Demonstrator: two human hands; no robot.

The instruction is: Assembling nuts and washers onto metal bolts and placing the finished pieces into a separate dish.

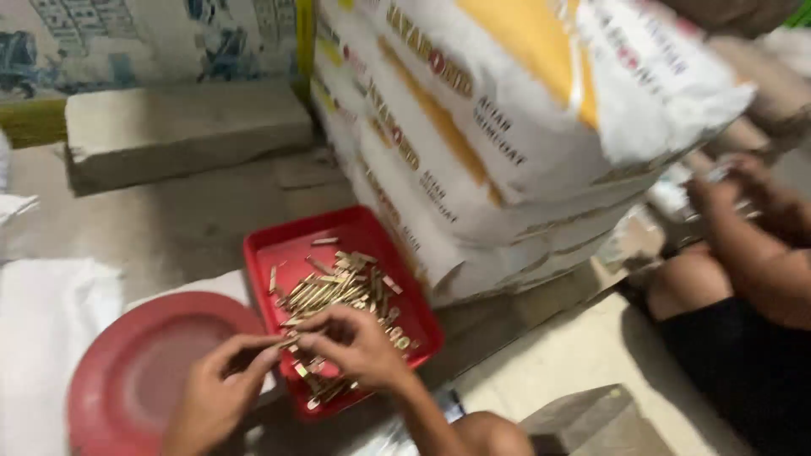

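Left hand [221, 384]: we pinch one end of a small wooden stick [285, 342].
Right hand [355, 342]: pinching its other end, above the red tray [274, 253].
Sticks [334, 291]: heaped in that tray.
Red plate [127, 371]: just left.

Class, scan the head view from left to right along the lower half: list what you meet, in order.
White cloth → round red plate → left hand → right hand → red tray edge → another person's leg.
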